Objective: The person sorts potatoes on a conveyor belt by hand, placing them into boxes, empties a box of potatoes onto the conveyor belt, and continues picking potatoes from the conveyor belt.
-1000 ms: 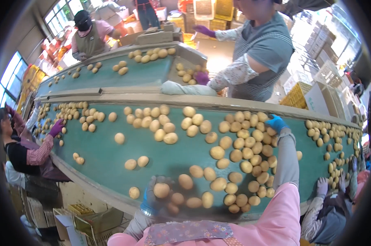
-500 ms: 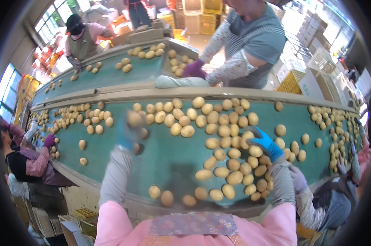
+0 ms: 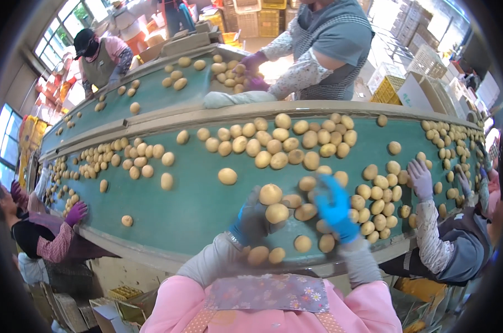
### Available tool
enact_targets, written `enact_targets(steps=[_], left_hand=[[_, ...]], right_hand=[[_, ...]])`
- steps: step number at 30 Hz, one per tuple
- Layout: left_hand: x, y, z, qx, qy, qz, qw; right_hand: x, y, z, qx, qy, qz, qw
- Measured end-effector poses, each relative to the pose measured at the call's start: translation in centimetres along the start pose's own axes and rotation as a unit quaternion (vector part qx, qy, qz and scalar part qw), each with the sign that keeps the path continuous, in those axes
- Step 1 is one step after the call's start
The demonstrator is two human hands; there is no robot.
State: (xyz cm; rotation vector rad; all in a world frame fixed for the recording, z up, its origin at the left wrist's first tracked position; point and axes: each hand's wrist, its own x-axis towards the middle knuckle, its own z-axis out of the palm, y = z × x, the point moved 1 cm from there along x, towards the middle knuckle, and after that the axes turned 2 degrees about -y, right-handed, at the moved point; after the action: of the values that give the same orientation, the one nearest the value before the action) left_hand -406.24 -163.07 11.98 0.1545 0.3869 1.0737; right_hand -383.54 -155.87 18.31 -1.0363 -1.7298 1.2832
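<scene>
Many tan, roundish potatoes [image 3: 278, 161] lie on a green conveyor belt [image 3: 190, 213]. My left hand [image 3: 247, 223], in a blue and grey glove, is close to the belt's near side, with its grey palm side turned up. Two potatoes [image 3: 271, 195] rest against its palm and fingers, which curl around them. Opposite it, my right hand [image 3: 338, 208], in a bright blue glove, hovers over a small group of potatoes; motion smears its fingers. Loose potatoes [image 3: 302, 243] lie between my wrists and beside the near edge.
A gloved worker's hand [image 3: 421, 178] reaches onto the belt at my right, by a dense potato cluster [image 3: 378, 207]. A purple-gloved hand [image 3: 76, 213] rests at the left edge. Beyond a raised divider [image 3: 168, 123], another worker [image 3: 335, 50] handles potatoes on a second belt.
My left hand has come back from the far left toward me and right, palm turned up with potatoes. My right hand has moved nearer and left. The camera view has shifted.
</scene>
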Motion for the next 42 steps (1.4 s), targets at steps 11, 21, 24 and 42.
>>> enact_targets(steps=[11, 21, 24, 42], left_hand=[[-8.8, 5.1, -3.9, -0.049, 0.030, 0.091, 0.994], [-13.4, 8.3, -4.5, -0.012, 0.131, 0.126, 0.983], [-17.0, 10.5, -5.8, 0.044, 0.133, 0.176, 0.974], [-24.3, 9.8, -9.6, -0.165, 0.133, 0.156, 0.965]], right_hand=[[-6.0, 9.4, -12.8, -0.665, 0.308, 0.189, 0.654], [2.1, 0.9, 13.3, -0.318, 0.031, -0.134, 0.938], [9.6, 1.8, 11.9, -0.213, 0.041, -0.036, 0.976], [11.4, -1.9, 26.5, -0.065, 0.013, -0.013, 0.998]])
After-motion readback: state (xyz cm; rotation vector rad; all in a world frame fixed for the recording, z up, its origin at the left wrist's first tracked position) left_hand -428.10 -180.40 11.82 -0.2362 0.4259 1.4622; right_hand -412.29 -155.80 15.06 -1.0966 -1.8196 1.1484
